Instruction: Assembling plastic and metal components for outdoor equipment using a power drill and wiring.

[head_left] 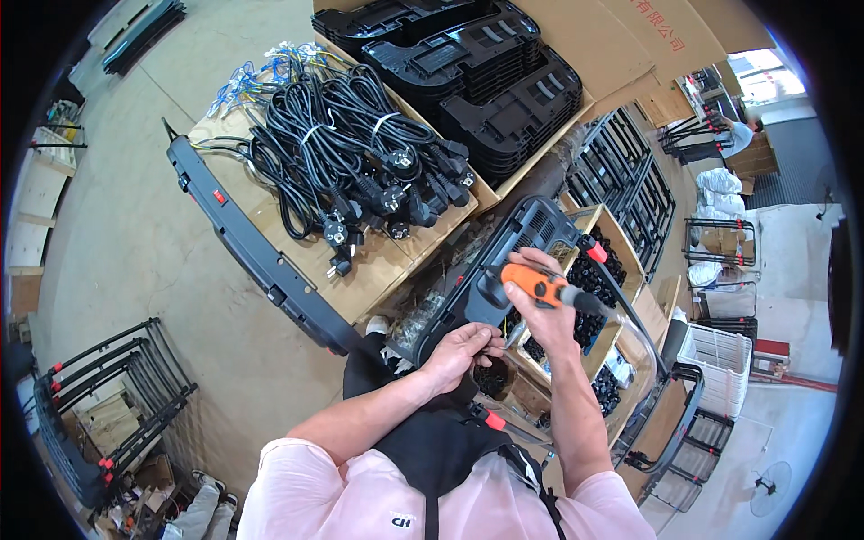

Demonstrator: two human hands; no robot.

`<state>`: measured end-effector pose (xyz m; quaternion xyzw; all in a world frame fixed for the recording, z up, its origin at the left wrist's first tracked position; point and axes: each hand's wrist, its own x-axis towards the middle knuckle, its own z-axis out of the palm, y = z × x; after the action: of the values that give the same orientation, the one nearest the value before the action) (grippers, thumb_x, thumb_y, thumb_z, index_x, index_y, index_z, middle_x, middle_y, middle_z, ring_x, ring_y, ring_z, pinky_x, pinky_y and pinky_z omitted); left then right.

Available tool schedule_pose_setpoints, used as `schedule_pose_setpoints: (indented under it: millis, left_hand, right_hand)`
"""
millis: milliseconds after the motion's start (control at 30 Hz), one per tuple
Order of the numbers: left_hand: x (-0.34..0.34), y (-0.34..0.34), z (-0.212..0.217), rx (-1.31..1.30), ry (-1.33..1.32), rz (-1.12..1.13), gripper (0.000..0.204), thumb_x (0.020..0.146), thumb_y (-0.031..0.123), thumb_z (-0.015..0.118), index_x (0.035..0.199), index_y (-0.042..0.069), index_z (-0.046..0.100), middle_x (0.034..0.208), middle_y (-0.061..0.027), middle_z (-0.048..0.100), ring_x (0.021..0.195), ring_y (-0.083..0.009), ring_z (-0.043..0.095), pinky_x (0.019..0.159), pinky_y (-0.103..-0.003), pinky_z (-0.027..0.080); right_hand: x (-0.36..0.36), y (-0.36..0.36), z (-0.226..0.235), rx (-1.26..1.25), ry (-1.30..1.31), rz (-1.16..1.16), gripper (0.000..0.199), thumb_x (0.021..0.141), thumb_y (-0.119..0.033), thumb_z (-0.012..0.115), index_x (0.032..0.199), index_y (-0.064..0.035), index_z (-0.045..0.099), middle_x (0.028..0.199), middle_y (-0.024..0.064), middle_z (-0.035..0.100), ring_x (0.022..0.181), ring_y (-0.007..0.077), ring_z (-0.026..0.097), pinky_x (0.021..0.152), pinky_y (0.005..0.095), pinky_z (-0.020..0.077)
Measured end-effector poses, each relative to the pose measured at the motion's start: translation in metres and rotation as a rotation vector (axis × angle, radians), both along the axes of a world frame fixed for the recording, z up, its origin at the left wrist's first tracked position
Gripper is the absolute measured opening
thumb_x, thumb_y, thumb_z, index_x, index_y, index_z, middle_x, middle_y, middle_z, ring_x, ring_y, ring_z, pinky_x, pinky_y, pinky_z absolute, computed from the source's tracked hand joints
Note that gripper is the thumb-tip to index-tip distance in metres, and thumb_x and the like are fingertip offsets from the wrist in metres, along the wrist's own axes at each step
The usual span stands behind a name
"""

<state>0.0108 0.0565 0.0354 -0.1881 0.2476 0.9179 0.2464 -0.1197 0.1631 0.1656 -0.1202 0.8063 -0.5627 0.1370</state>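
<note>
My right hand (pixel 546 319) is wrapped round an orange and black power screwdriver (pixel 535 281), its dark nose pointing right. Left of it, my left hand (pixel 461 355) has its fingertips pressed together, and whatever they pinch is too small to make out. Both hands are over a long black plastic housing (pixel 477 309) with a vented end and red-tipped tubes, lying slantwise before me. The screwdriver's nose is apart from the housing.
Bundled black power cords (pixel 360 153) lie on a cardboard-topped box to the left, beside a long dark panel (pixel 243 238). Behind it, a carton holds stacked black plastic covers (pixel 513 108). Wooden bins of small black parts (pixel 603 270) stand right of my hands; black frames (pixel 117 405) stand at lower left.
</note>
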Motion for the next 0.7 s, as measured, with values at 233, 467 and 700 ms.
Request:
schedule_pose_setpoints:
  millis: [233,467,700]
  left_hand:
    - [0.003,0.002,0.017,-0.055,0.000,0.007,0.029,0.117,0.027,0.049,0.124,0.006,0.067,0.115,-0.0052,0.074,0.098,-0.0131,0.072,0.082,-0.026,0.058]
    - [0.024,0.021,0.019,-0.089,0.042,-0.012,0.026,0.113,0.030,0.060,0.116,0.009,0.073,0.090,0.0043,0.068,0.078,-0.0070,0.062,0.071,-0.024,0.052]
    - [0.061,0.053,0.040,-0.055,-0.194,0.065,0.024,0.113,0.031,0.059,0.117,0.010,0.070,0.088,0.0031,0.066,0.074,-0.0101,0.061,0.069,-0.026,0.053]
  right_hand:
    - [0.056,0.042,0.038,-0.144,0.070,-0.142,0.056,0.091,-0.001,0.081,0.140,-0.0003,0.055,0.136,0.0192,0.070,0.126,0.0258,0.067,0.111,0.0413,0.0532]
    - [0.124,0.099,0.046,-0.231,0.079,-0.192,0.056,0.090,-0.006,0.082,0.139,-0.0024,0.055,0.133,0.0210,0.070,0.126,0.0294,0.067,0.113,0.0451,0.0521]
    - [0.174,0.150,0.031,-0.277,0.082,-0.156,0.055,0.091,-0.006,0.081,0.138,-0.0014,0.054,0.132,0.0232,0.069,0.126,0.0321,0.067,0.112,0.0464,0.0532]
